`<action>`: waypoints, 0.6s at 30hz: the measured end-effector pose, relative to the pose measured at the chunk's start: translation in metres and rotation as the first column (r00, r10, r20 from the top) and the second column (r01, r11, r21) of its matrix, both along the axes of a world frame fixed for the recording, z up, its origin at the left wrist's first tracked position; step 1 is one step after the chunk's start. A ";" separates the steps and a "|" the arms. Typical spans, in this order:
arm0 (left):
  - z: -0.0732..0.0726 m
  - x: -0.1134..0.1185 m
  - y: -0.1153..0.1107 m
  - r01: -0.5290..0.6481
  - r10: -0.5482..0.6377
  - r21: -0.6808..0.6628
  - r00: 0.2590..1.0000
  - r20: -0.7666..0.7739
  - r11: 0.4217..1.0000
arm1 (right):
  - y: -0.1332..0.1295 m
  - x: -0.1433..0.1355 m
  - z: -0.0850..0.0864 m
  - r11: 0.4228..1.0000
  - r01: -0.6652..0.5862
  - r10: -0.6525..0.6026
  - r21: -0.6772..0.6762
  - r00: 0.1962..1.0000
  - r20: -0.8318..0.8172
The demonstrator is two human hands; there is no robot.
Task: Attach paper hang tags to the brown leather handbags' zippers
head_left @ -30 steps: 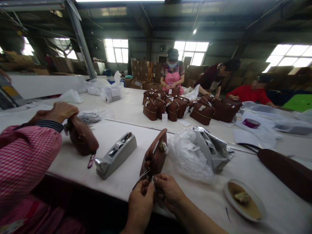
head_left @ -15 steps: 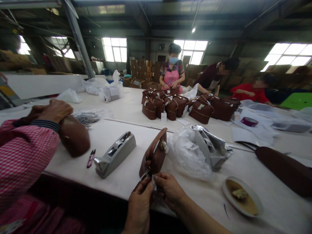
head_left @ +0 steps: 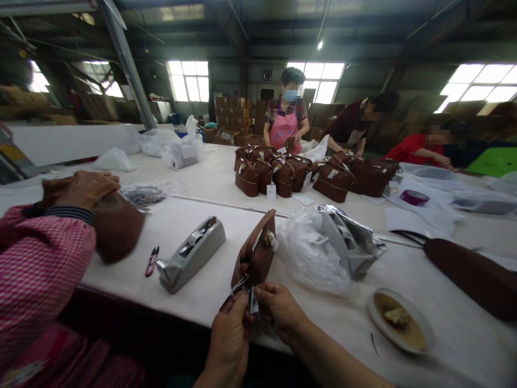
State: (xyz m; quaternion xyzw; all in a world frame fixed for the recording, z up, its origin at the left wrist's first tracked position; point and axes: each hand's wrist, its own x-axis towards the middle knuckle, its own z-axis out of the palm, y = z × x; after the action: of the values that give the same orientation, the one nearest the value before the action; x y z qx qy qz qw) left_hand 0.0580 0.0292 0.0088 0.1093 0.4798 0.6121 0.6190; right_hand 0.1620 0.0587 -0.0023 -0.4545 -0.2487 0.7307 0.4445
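A small brown leather handbag point(head_left: 253, 258) stands on the table in front of me, its handle up and a white wrapped piece of hardware on its side. At its near end, a thin pale cord hangs by the handle's base. My left hand point(head_left: 231, 330) is closed in a pinch just below it; its fingers hide most of what they hold, though a dark strip edge shows. Close beside it, my right hand point(head_left: 281, 311) pinches a small pale strip point(head_left: 254, 303) between thumb and forefinger. The fingertips of both hands nearly meet.
Left of the bag are a grey tape dispenser point(head_left: 193, 254) and thread snips point(head_left: 152, 262). To the right lie crumpled plastic point(head_left: 313, 256), another dispenser point(head_left: 351, 245) and a dish point(head_left: 420, 345). A co-worker's hands point(head_left: 86, 188) press a brown bag point(head_left: 119, 229). Several bags point(head_left: 333, 180) stand farther back.
My fingers have shifted slightly, and more of the pale strip shows between them. The neighbour's hands and brown bag have moved a little lower and tilted. The bag before me is nearly unmoved.
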 end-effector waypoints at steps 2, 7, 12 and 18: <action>-0.005 -0.003 -0.001 0.058 -0.053 0.031 0.987 -0.152 0.998 | 0.000 0.000 0.002 1.000 0.001 -0.001 0.018 1.000 0.012; -0.008 -0.014 -0.003 0.210 -0.057 0.150 0.742 -0.668 0.966 | 0.000 -0.002 0.004 0.998 0.025 -0.029 0.054 0.998 0.062; -0.008 -0.020 -0.009 0.294 0.090 0.284 0.532 -0.842 0.913 | -0.001 -0.002 0.003 0.998 0.016 -0.019 0.058 0.999 0.050; -0.014 -0.018 -0.011 0.344 -0.067 0.156 0.557 -0.828 0.926 | 0.001 -0.002 0.002 1.000 0.008 -0.009 0.017 0.997 0.075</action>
State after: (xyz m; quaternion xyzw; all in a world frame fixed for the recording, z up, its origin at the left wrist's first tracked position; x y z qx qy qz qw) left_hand 0.0398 0.0180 -0.0054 0.5247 0.5932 0.4819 0.3750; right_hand 0.1601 0.0595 -0.0007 -0.4790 -0.2696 0.7090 0.4417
